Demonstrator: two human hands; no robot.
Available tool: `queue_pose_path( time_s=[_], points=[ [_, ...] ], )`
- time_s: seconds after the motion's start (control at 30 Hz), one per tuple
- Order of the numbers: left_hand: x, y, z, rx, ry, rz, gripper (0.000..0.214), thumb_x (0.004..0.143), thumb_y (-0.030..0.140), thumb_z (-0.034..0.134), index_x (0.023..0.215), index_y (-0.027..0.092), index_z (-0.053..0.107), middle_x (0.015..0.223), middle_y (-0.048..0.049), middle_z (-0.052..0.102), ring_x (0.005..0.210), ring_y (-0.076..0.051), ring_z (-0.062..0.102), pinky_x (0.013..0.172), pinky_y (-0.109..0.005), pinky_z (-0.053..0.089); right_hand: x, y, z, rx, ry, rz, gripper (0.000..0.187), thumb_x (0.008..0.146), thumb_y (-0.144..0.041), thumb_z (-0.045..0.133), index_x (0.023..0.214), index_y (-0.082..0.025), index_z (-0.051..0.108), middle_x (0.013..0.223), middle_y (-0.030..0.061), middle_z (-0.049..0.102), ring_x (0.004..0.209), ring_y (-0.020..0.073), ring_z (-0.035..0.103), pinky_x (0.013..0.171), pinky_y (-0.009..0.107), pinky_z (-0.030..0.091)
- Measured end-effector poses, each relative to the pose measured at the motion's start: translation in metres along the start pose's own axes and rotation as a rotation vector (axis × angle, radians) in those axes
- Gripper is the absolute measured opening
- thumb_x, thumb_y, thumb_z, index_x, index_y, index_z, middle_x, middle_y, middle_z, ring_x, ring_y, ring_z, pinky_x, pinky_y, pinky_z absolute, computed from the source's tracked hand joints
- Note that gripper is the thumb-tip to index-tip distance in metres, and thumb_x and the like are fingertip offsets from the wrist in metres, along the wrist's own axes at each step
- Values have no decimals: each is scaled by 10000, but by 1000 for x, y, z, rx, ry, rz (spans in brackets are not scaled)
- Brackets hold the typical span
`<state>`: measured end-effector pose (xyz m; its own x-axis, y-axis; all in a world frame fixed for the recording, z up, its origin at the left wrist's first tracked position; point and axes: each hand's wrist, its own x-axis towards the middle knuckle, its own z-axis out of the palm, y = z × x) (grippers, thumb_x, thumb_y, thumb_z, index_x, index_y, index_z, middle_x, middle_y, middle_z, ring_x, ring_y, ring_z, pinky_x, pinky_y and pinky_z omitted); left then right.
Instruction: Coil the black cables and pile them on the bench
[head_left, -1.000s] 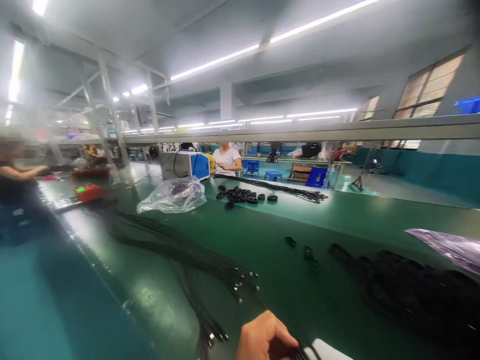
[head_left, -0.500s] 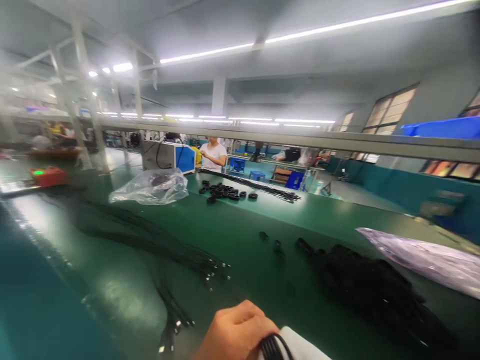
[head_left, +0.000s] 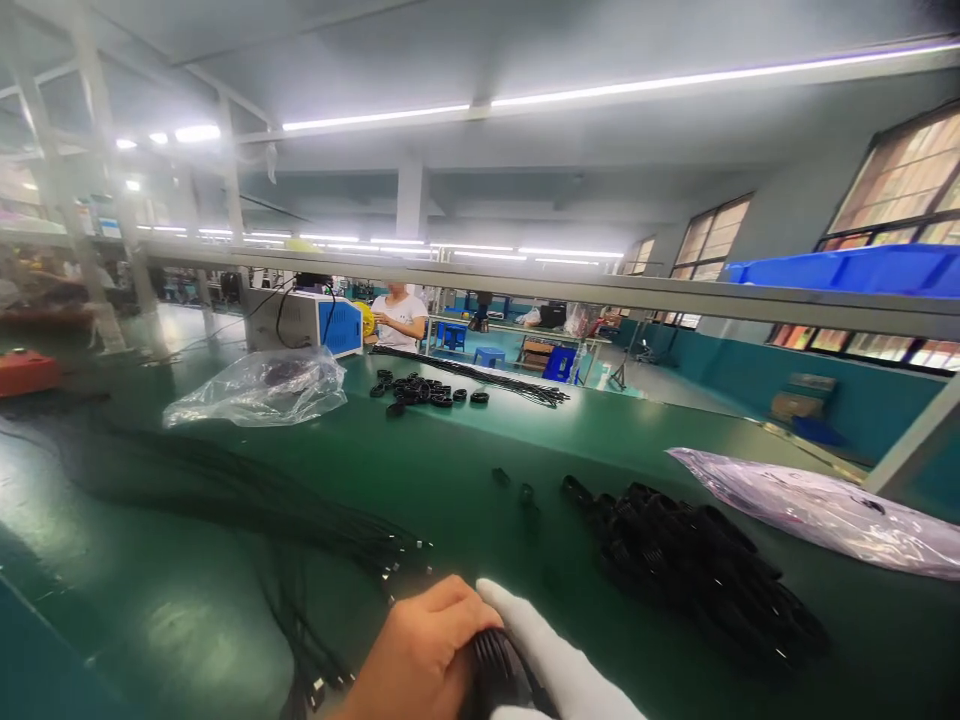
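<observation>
At the bottom edge, my bare left hand (head_left: 416, 660) is closed around a black coiled cable bundle (head_left: 499, 675). My right hand (head_left: 559, 670), in a white glove, grips the same bundle from the right side. Loose black cables with metal plug ends (head_left: 247, 495) lie spread on the green table (head_left: 450, 450) just left of my hands. A heap of wound black cable bundles (head_left: 697, 570) sits to the right, close by.
A clear plastic bag (head_left: 259, 390) and small black rings (head_left: 420, 390) lie further back. Another plastic bag (head_left: 817, 510) lies at the right. A blue-and-grey machine (head_left: 304, 322) stands behind, with a person in a white shirt (head_left: 397, 315) beyond. A metal rail (head_left: 570, 290) crosses overhead.
The view has swung right and dipped a little. My gloved right hand has come further into view and both hands now sit together on the coiled cable.
</observation>
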<state>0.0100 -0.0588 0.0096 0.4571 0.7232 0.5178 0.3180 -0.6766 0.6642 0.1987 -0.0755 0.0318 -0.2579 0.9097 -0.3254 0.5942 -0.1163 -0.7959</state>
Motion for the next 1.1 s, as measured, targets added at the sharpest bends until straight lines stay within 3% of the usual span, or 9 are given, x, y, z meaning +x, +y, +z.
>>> queue_pose_path(
  time_s=[0.07, 0.2, 0.37, 0.43, 0.57, 0.77, 0.93, 1.0, 1.1],
  points=[
    [0, -2, -1, -19, -35, -14, 297, 786, 75, 401, 878, 150, 673, 822, -73, 649, 735, -150, 616, 671, -204, 474, 3, -2, 3, 21, -42, -86, 840, 654, -471, 710, 1402, -275, 382, 1410, 67, 437, 1295, 342, 374, 1093, 424, 268],
    [0, -9, 2, -47, -29, -62, 306, 774, 67, 392, 859, 149, 674, 805, -62, 645, 741, -152, 602, 671, -210, 458, 10, -9, 7, 85, -100, -163, 848, 635, -338, 737, 1397, -244, 377, 1217, 66, 577, 1104, 291, 535, 992, 398, 390],
    [-1, -8, 1, -58, -34, -162, 310, 776, 56, 407, 858, 177, 680, 820, -36, 633, 772, -149, 596, 701, -218, 447, 20, -15, 15, 295, -113, -247, 525, 575, -110, 687, 1086, -208, 610, 876, -8, 605, 868, 204, 570, 765, 309, 462],
    [-1, -7, 1, -105, -16, -263, 328, 758, 50, 433, 927, 198, 671, 873, -22, 620, 786, -143, 594, 698, -216, 455, 23, -13, 19, 479, -204, -241, 378, 577, -154, 706, 948, -165, 629, 828, 7, 584, 808, 187, 568, 675, 273, 459],
    [2, -11, 3, -299, -18, -487, 410, 741, 96, 467, 1122, 202, 571, 803, 25, 583, 600, -105, 579, 561, -205, 474, 28, -3, 24, 891, -479, -193, 347, 686, -316, 699, 956, -119, 607, 885, 60, 548, 734, 154, 574, 584, 250, 474],
    [15, -19, 3, -407, -154, -749, 342, 670, 97, 461, 995, 157, 548, 578, 71, 528, 411, -123, 527, 395, -223, 423, 34, 3, 29, 780, -416, -181, 322, 686, -327, 704, 896, -90, 645, 893, 92, 571, 811, 187, 560, 642, 300, 516],
    [13, -14, 2, -5, -117, -563, 287, 670, 61, 464, 869, 214, 603, 599, 57, 556, 570, -128, 546, 525, -213, 384, 33, 2, 30, 842, -404, -193, 332, 688, -344, 721, 879, -86, 635, 792, 65, 560, 739, 152, 538, 638, 293, 499],
    [9, -15, 3, -21, -115, -520, 254, 674, 72, 483, 835, 218, 614, 636, 49, 596, 621, -126, 556, 559, -205, 382, 33, 4, 31, 943, -460, -198, 371, 681, -356, 736, 901, -82, 618, 814, 65, 535, 724, 131, 516, 616, 266, 483],
    [5, -21, 8, -176, -80, -599, 232, 644, 72, 497, 807, 199, 601, 664, 42, 618, 622, -121, 567, 536, -191, 390, 33, 8, 35, 976, -439, -196, 349, 672, -327, 735, 884, -85, 599, 810, 64, 533, 689, 118, 520, 573, 230, 460]
  ],
)
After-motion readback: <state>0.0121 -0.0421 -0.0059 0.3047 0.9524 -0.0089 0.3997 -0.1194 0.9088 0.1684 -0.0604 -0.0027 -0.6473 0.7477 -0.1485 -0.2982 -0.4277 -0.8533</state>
